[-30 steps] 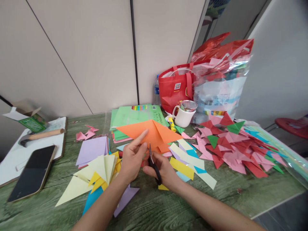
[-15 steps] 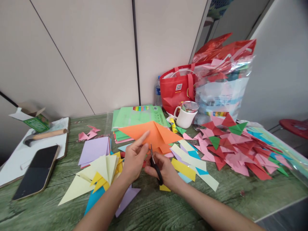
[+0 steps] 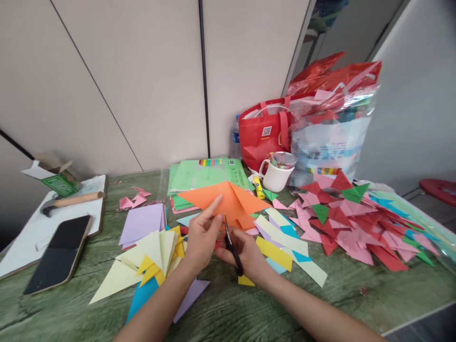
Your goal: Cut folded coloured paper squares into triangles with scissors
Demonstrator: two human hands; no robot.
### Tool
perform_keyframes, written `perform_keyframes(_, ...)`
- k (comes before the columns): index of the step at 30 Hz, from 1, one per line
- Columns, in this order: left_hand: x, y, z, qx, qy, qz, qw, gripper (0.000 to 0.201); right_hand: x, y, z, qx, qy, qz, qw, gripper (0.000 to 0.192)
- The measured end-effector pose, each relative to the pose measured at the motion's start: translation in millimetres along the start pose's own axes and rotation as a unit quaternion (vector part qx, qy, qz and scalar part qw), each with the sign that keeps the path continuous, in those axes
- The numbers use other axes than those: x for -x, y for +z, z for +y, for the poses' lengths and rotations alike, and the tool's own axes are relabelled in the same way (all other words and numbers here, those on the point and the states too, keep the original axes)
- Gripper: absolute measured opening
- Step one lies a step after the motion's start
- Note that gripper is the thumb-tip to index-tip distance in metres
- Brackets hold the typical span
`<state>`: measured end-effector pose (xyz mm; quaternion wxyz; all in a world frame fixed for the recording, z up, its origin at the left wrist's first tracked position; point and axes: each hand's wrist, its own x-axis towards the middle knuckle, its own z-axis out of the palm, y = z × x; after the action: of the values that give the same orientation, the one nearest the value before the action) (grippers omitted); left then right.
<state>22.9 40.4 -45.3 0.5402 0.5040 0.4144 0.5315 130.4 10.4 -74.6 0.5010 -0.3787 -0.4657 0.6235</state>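
An orange folded paper is held up over the table, its two pointed ends spread left and right. My left hand pinches its lower edge between thumb and fingers, the index finger lying along the sheet. Black-handled scissors are in my right hand, fingers wrapped round the handles. Their blades point up at the lower edge of the orange paper; whether they are cutting into it I cannot tell. Cream and yellow folded papers lie left of my left hand, and cut paper strips lie right of my right hand.
Pink, red and green folded pieces heap up on the right. Behind stand a white mug, a red bag and a full plastic bag. Green packs lie at the back; a phone and a hammer are left.
The whole view has shifted slightly, so things appear a little lower and further right. Both hands keep their hold on the orange paper and the scissors.
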Motion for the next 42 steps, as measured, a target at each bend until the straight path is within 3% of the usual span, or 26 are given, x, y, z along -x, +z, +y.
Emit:
perform_keyframes(23, 1.9, 0.5, 0.3, 0.007, -0.002, 0.003, 1.0, 0.049, -1.1, 0.1, 8.7, 0.002, 0.019, 0.034, 0.999, 0.031)
perform_keyframes(33, -5.5, -6.9, 13.0, 0.062, 0.005, 0.023, 0.998, 0.046, -0.7, -1.2, 7.6, 0.026, 0.031, 0.029, 0.999, 0.03)
perform_keyframes(42, -3.9, -8.1, 2.5, -0.007, 0.008, 0.002, 1.0, 0.046, -1.4, -3.9, 4.3, 0.008, 0.002, -0.003, 1.0, 0.037)
